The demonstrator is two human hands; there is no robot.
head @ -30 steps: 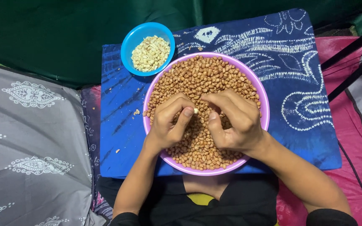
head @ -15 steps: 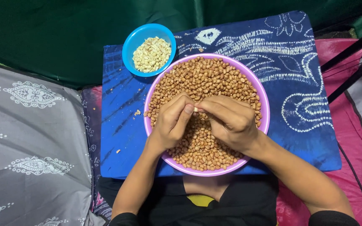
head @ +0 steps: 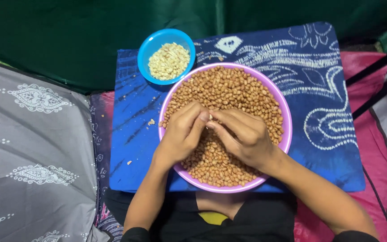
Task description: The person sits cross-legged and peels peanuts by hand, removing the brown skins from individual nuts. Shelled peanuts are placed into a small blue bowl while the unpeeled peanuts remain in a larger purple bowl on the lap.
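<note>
Hands barely shifted: left hand (head: pixel 182 134) & right hand (head: pixel 242 134) pinch one peanut (head: pixel 210 117) over purple bowl (head: pixel 285 134) of brown peanuts; blue bowl (head: pixel 146 47) w/ peeled ones at blue cloth (head: pixel 319 89) back-left corner.

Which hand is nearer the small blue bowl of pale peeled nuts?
Left. The left hand lies over the purple bowl's near-left part, below the small blue bowl; the right hand is farther to the right.

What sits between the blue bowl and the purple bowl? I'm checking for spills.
Nothing: in the head view the blue bowl and the purple bowl touch rim to rim on the blue cloth.
</note>
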